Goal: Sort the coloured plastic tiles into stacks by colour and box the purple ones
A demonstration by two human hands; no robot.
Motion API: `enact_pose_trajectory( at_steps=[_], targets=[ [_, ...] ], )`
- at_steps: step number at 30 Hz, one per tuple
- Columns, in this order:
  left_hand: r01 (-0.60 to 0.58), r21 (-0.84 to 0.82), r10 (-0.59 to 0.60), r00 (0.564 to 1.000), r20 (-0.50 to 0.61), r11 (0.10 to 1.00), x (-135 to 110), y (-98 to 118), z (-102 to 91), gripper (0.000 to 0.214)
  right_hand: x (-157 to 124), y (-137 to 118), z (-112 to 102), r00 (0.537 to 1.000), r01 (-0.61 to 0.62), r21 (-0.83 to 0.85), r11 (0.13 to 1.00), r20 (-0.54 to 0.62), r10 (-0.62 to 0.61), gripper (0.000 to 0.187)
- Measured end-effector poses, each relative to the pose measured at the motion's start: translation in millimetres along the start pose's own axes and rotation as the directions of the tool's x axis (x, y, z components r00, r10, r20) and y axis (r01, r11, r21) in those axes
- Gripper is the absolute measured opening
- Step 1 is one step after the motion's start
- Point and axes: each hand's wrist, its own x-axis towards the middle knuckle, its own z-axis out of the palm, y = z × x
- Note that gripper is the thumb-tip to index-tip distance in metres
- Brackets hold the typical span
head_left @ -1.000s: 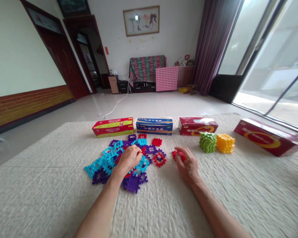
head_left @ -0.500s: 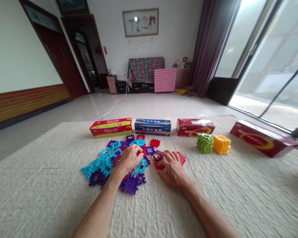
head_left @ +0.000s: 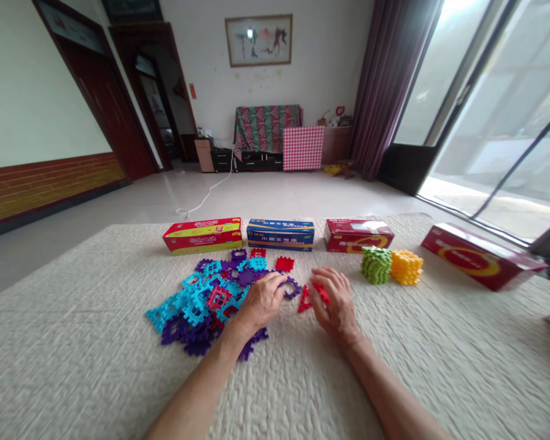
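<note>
A loose pile of blue, purple and red interlocking square tiles (head_left: 201,302) lies on the cream quilted cloth (head_left: 302,379). My left hand (head_left: 262,302) rests at the pile's right edge with its fingers curled. Its fingertips are beside a purple tile (head_left: 294,286), and what they pinch is hidden. My right hand (head_left: 335,304) is just to the right, fingers closed on red tiles (head_left: 310,296) held on edge between the two hands. A single red tile (head_left: 285,264) lies flat behind them.
A green tile stack (head_left: 375,264) and a yellow one (head_left: 406,267) stand to the right. Behind the pile are a red-and-yellow box (head_left: 202,235), a blue box (head_left: 280,234) and a red box (head_left: 358,235). A longer red box (head_left: 481,256) lies far right.
My left hand has moved right, off the middle of the pile, toward my right hand. My right hand reached left to a red tile, and now holds red tiles upright between the hands.
</note>
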Motion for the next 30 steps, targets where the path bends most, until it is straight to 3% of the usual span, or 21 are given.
enact_pose_trajectory(
  at_steps=[3, 7, 11, 14, 20, 23, 26, 28, 30],
  targets=[
    [-0.075, 0.128, 0.058, 0.989, 0.133, 0.989, -5.5, -4.7, -1.8, 0.040, -0.7, -6.7, -0.6, 0.966, 0.102, 0.010, 0.995, 0.238, -0.102, 0.016],
    [-0.105, 0.242, 0.045, 0.970, 0.239, 0.965, -14.9, 1.5, -1.8, 0.047, -0.3, -9.0, 0.0, 0.921, 0.150, -0.031, 0.988, 0.366, -0.129, 0.020],
    [-0.118, 0.306, 0.046, 0.971, 0.233, 0.945, -13.9, 7.9, -4.2, 0.035, -0.4, -5.9, 3.2, 0.919, 0.156, -0.074, 0.985, 0.378, -0.117, 0.012],
    [-0.111, 0.333, 0.059, 0.985, 0.162, 0.936, -6.8, 5.7, -12.2, 0.026, -1.6, -2.8, 5.3, 0.940, 0.133, -0.093, 0.987, 0.328, -0.096, 0.012],
    [0.079, 0.311, -0.080, 0.997, -0.011, 0.947, -1.7, -16.3, -61.0, 0.029, -3.2, 2.6, 6.3, 0.970, 0.126, -0.074, 0.989, 0.218, -0.107, 0.017],
    [0.302, 0.454, -0.337, 0.941, -0.003, 0.838, -9.8, -30.4, -92.2, 0.031, -3.4, 5.3, 7.4, 0.978, 0.114, -0.071, 0.991, 0.183, -0.100, 0.016],
    [0.456, 0.534, -0.570, 0.819, 0.061, 0.712, -18.8, -40.4, -110.1, 0.035, -3.5, 7.6, 8.4, 0.980, 0.113, -0.059, 0.992, 0.169, -0.102, 0.015],
    [0.486, 0.564, -0.629, 0.773, 0.078, 0.667, -21.9, -43.9, -112.0, 0.035, -3.7, 8.9, 9.0, 0.981, 0.119, -0.050, 0.992, 0.160, -0.109, 0.014],
    [0.482, 0.592, -0.641, 0.764, 0.078, 0.646, -22.5, -45.8, -108.4, 0.035, -4.3, 10.2, 9.7, 0.983, 0.120, -0.042, 0.992, 0.142, -0.113, 0.015]
  ],
)
